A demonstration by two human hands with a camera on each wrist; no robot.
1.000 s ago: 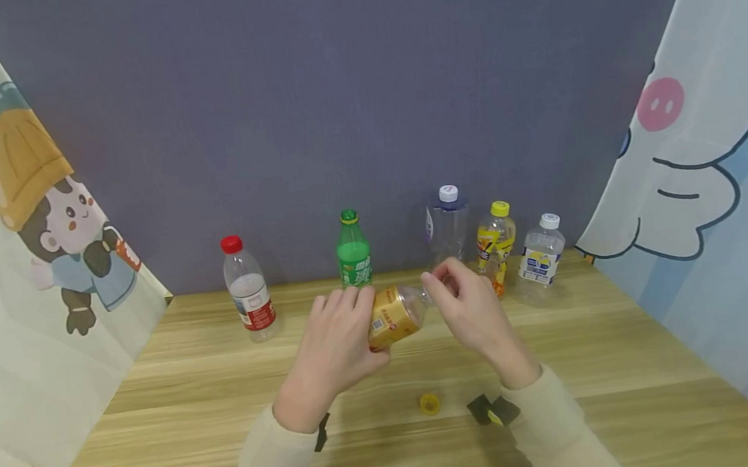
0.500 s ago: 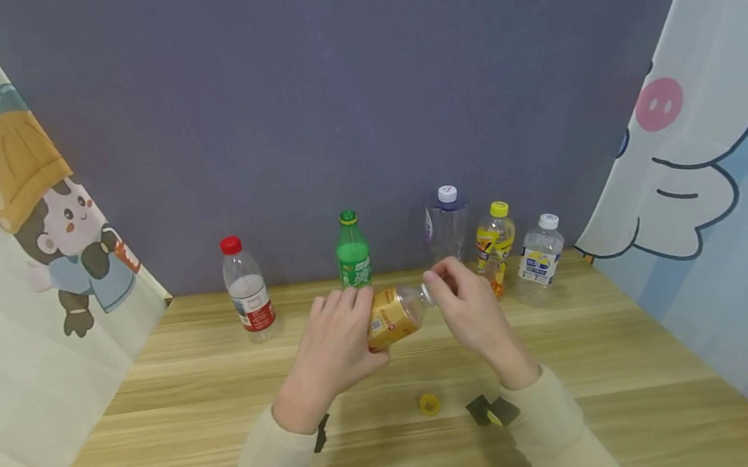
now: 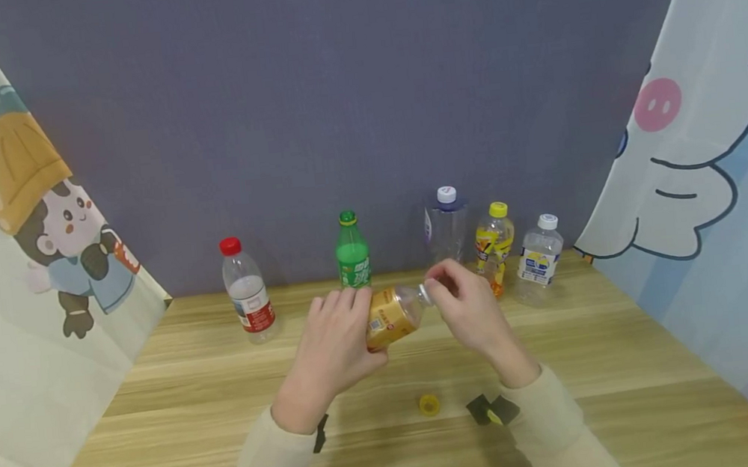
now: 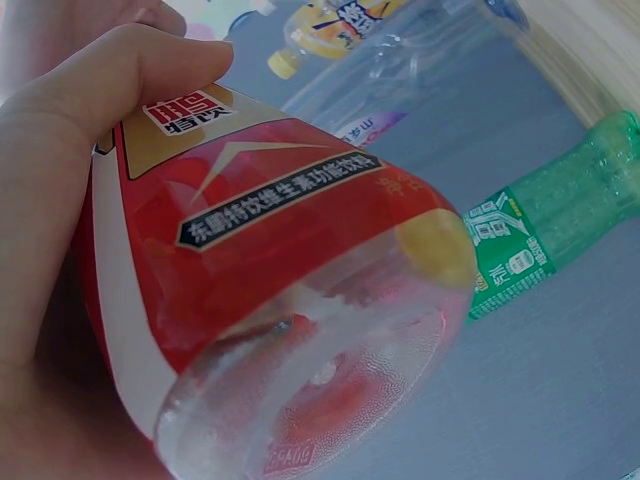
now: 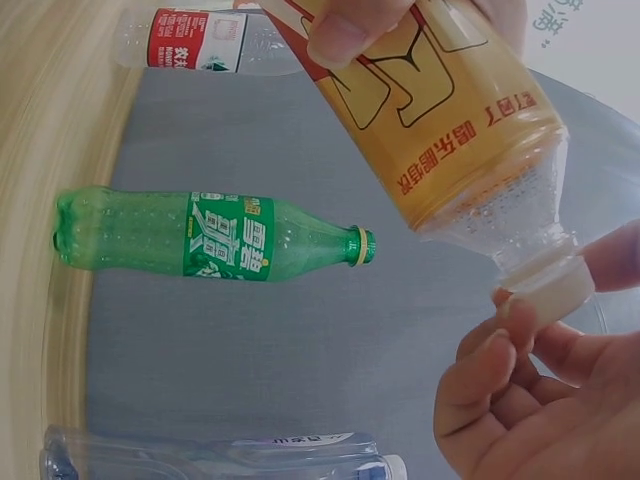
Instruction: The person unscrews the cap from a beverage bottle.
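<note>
A clear plastic bottle with a gold and red label [image 3: 392,317] lies tilted in the air above the table, its neck pointing right. My left hand [image 3: 333,339] grips it round the body; the left wrist view shows its clear base [image 4: 320,390]. At the mouth sits a white cap [image 5: 553,288]. Thumb and fingers of my right hand [image 3: 469,307] pinch that cap. Whether the cap is loose on the thread cannot be told.
Standing along the back are a red-capped bottle [image 3: 249,294], a green bottle [image 3: 353,254], a tall clear bottle [image 3: 446,230], a yellow-capped bottle [image 3: 494,244] and a white-capped bottle [image 3: 539,259]. A yellow ring-like cap [image 3: 429,405] and dark scraps [image 3: 492,409] lie nearer on the table [image 3: 183,425].
My right fingers have shifted slightly at the bottle's mouth, and more of the white cap shows than a second ago. The left hand and the bottle have hardly moved.
</note>
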